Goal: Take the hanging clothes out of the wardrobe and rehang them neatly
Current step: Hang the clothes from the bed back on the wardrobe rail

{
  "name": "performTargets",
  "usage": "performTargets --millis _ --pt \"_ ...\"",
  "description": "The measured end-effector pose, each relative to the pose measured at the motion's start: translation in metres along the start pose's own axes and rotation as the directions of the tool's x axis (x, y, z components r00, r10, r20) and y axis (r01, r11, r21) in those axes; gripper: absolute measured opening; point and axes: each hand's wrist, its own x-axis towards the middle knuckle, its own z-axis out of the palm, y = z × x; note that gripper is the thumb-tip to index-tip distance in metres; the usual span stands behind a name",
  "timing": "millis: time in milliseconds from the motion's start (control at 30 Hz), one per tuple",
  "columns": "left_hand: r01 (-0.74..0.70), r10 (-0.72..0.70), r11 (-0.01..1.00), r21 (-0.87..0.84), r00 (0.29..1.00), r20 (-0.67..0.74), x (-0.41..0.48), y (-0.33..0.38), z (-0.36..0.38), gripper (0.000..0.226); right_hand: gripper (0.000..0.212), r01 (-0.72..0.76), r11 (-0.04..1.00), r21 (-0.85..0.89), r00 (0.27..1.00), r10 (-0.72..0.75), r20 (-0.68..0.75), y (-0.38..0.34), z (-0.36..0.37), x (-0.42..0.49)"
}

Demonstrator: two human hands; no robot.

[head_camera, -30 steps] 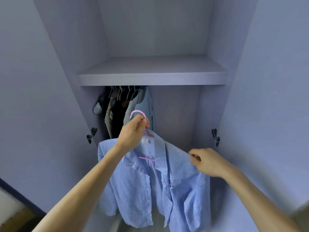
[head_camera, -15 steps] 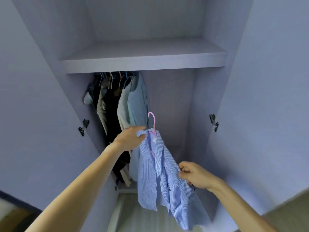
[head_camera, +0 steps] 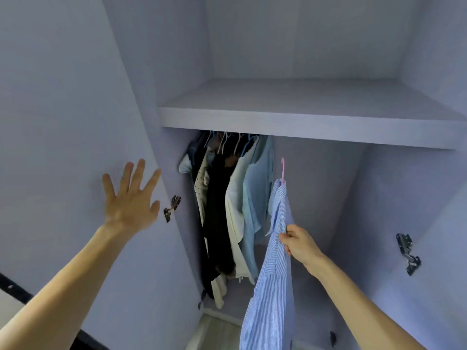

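Observation:
A blue-and-white striped shirt (head_camera: 274, 279) hangs on a pink hanger (head_camera: 283, 168) in the middle of the open wardrobe. The hanger's hook points up, below the shelf; I cannot tell whether it sits on a rail. My right hand (head_camera: 299, 245) pinches the shirt's edge about halfway down. My left hand (head_camera: 131, 200) is raised with its fingers spread, empty, in front of the left door. Several other clothes (head_camera: 227, 203) hang bunched at the left of the rail: white, black, cream and light blue.
A wide shelf (head_camera: 303, 122) runs across above the hanging space. The left door (head_camera: 63, 122) stands open, with a metal hinge (head_camera: 171, 207) on its edge. Another hinge (head_camera: 408, 253) sits on the right side panel. The wardrobe floor shows below.
My left hand has let go of the shirt's collar and moved up to the left, fingers spread. The shirt has turned edge-on and risen. My right hand still holds it.

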Motion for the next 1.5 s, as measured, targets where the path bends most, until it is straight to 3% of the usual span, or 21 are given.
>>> performTargets --millis 133,333,500,667,767,833,1033,1167,1267,1367,1500 --pt "0.102 -0.1 0.977 0.189 0.995 -0.021 0.023 -0.035 0.016 0.083 0.02 0.114 0.993 -0.016 0.993 -0.114 -0.035 -0.043 -0.006 0.068" --pt "0.002 0.054 0.969 0.249 0.975 -0.215 0.027 -0.055 0.046 0.095 0.021 0.226 0.967 -0.115 0.959 -0.242 -0.146 -0.083 0.004 0.16" --pt "0.029 0.046 0.966 0.258 0.959 -0.28 0.031 -0.056 0.057 0.084 0.021 0.195 0.971 -0.141 0.954 -0.221 -0.201 -0.107 0.011 0.199" --pt "0.046 0.035 0.962 0.268 0.957 -0.287 0.034 -0.06 0.065 0.081 0.007 0.132 0.961 -0.241 0.976 -0.169 -0.14 -0.085 0.021 0.209" --pt "0.055 0.026 0.961 0.272 0.958 -0.287 0.033 -0.057 0.065 0.081 0.041 0.127 0.952 -0.279 0.984 -0.155 -0.082 -0.074 0.03 0.204" --pt "0.053 0.029 0.959 0.279 0.959 -0.281 0.032 -0.056 0.063 0.082 0.047 0.127 0.938 -0.323 0.985 -0.159 -0.074 -0.076 0.034 0.199" --pt "0.059 -0.012 0.949 0.311 0.988 -0.152 0.027 -0.05 0.048 0.098 0.05 0.101 0.91 -0.401 0.977 -0.167 -0.134 -0.075 0.039 0.171" --pt "0.082 -0.071 0.967 0.239 0.996 -0.053 0.007 -0.039 0.043 0.089 0.048 0.168 0.913 -0.373 0.969 -0.223 -0.11 -0.067 0.037 0.116" --pt "0.142 -0.144 0.99 0.027 0.969 0.201 -0.029 -0.025 0.043 0.076 0.04 0.299 0.891 -0.343 0.944 -0.329 -0.034 -0.062 0.043 0.06" --pt "0.336 -0.225 0.883 -0.327 0.916 0.331 -0.086 -0.015 0.05 0.068 0.036 0.408 0.849 -0.334 0.909 -0.413 0.061 -0.054 0.056 -0.001" --pt "0.373 -0.22 0.837 -0.4 0.9 0.377 -0.181 -0.01 0.064 0.062 0.031 0.528 0.775 -0.348 0.849 -0.486 0.207 -0.042 0.085 -0.079"
